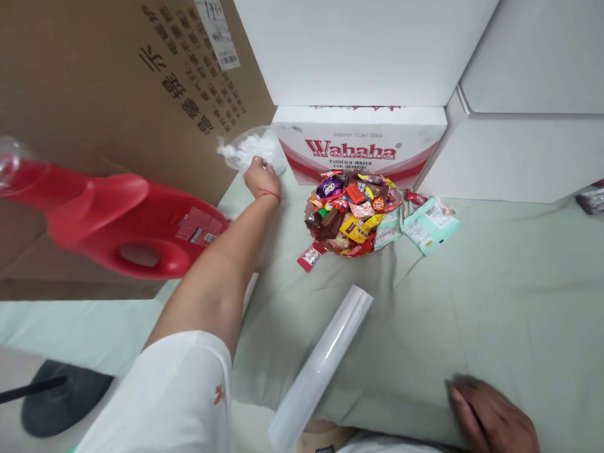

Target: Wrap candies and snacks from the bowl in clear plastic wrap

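My left hand (262, 179) is stretched forward, with a red string at its wrist. Its fingers are closed at the near rim of a clear shallow bowl (277, 154). White crumpled material (251, 148) fills the bowl right beside the fingers; what they grip is hidden. Near the front edge of the cloth-covered table rests my right hand (495, 422), fingers curled together, nothing visible in them. Between the hands lies a roll of clear film (321, 369), slanted across the table edge. Beyond it, a gold-rimmed dish (310, 234) is heaped with wrapped sweets (354, 214).
A large red jug (101, 215) stands at the left before a brown carton (100, 75). Behind the dish are a Wahaha water carton (363, 144) and white boxes (543, 142). A pale green packet (432, 226) lies right of the dish, a red wrapper (310, 256) at its front.
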Demonstrator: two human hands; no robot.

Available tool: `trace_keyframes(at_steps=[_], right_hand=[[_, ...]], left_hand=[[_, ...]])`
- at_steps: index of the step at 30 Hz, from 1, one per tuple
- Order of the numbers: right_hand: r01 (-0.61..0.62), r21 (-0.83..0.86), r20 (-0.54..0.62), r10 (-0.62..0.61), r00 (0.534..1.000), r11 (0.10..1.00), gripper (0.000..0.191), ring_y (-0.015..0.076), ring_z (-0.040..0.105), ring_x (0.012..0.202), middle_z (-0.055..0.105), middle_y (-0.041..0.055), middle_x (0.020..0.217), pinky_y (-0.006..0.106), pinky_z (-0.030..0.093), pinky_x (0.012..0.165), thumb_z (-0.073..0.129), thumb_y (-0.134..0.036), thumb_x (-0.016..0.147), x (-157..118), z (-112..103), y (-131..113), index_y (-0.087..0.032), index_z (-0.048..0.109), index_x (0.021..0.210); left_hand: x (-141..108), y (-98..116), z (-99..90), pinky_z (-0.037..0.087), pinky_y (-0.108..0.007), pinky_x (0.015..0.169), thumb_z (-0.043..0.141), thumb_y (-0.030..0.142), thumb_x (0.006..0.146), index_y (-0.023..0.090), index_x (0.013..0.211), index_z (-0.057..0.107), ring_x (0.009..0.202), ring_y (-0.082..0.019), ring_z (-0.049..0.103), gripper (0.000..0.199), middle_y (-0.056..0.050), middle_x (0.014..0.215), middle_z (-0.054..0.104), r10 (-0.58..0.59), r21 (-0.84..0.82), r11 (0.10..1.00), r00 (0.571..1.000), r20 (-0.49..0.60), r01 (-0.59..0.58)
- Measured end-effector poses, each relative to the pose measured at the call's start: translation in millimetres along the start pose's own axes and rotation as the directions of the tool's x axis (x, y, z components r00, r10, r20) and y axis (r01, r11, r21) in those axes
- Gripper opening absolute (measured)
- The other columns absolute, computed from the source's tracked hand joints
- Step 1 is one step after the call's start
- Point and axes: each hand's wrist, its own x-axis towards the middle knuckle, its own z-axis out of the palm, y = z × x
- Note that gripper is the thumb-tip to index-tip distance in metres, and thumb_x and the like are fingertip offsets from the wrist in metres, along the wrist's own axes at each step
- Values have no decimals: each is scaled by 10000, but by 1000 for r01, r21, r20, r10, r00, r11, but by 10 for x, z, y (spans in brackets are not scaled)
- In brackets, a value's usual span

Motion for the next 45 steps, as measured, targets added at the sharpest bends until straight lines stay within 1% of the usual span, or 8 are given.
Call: trace_keyframes(at_steps=[11, 20, 25, 29, 34, 36, 40, 45], right_hand=[[-106, 86, 92, 98, 991, 991, 254, 144, 585, 600, 599, -3, 687, 287, 428, 608, 520, -284, 1050, -139, 7, -3, -191, 652, 853], [-101, 109, 107, 89, 990, 989, 256, 146, 560, 607, 580, -9, 687, 283, 395, 600, 525, -277, 1048, -179, 11, 44, -201, 609, 818], [-106, 144, 110, 90, 990, 984, 236, 142, 553, 612, 558, -18, 684, 279, 392, 603, 527, -270, 1048, -156, -14, 26, -202, 589, 831], [-127, 147, 116, 110, 987, 981, 283, 136, 526, 591, 529, -24, 661, 279, 373, 588, 522, -268, 1050, -138, -32, 3, -205, 550, 776], [-130, 147, 109, 115, 987, 980, 287, 136, 526, 592, 541, -22, 658, 276, 371, 586, 513, -265, 1051, -129, -43, 0, -204, 562, 775], [-129, 159, 112, 112, 987, 979, 279, 135, 532, 594, 551, -22, 661, 271, 377, 588, 511, -267, 1051, -127, -44, 5, -202, 577, 788], [-137, 162, 124, 118, 985, 977, 301, 136, 540, 593, 553, -21, 653, 269, 385, 588, 501, -274, 1055, -118, -46, 8, -204, 576, 772], [-137, 151, 119, 120, 986, 979, 296, 135, 554, 595, 572, -19, 663, 266, 396, 582, 494, -275, 1057, -107, -46, 13, -205, 596, 789]], left_hand=[[-1961, -260, -920, 490, -307, 765, 513, 366, 989, 193, 1107, 652, 739, -221, 702, 251, -24, 717, 692, 142, 64, 988, 990, -26, -140], [-3377, -17, -2088, 467, -213, 609, 547, 327, 1029, 232, 1078, 648, 536, -104, 635, 147, 43, 631, 679, 543, -138, 825, 837, -70, -548], [-3956, 432, -1996, 434, -211, 525, 491, 455, 1063, 253, 1051, 655, 463, -96, 537, 260, 45, 559, 625, 346, -584, 796, 911, 224, -158], [-4031, 696, -1671, 318, -179, 433, 558, 598, 998, 207, 901, 617, 403, -67, 381, 407, 70, 470, 474, 5, -710, 594, 880, 475, 380], [-3749, 727, -1459, 221, -163, 373, 599, 293, 1011, 190, 749, 474, 343, -40, 263, 308, 111, 460, 326, -199, -565, 80, 569, 798, 821], [-3666, 675, -1464, 238, -165, 373, 505, 175, 1029, 194, 676, 397, 343, -38, 257, 369, 100, 472, 298, -188, -530, -22, 517, 835, 848], [-3595, 544, -1553, 251, -157, 375, 436, 76, 989, 200, 599, 291, 368, -43, 215, 434, 75, 509, 235, -133, -553, -5, 548, 826, 833], [-3377, 320, -1856, 249, -208, 373, 509, 151, 954, 224, 592, 329, 409, -91, 119, 411, 70, 552, 116, -45, -705, 393, 778, 626, 590]])
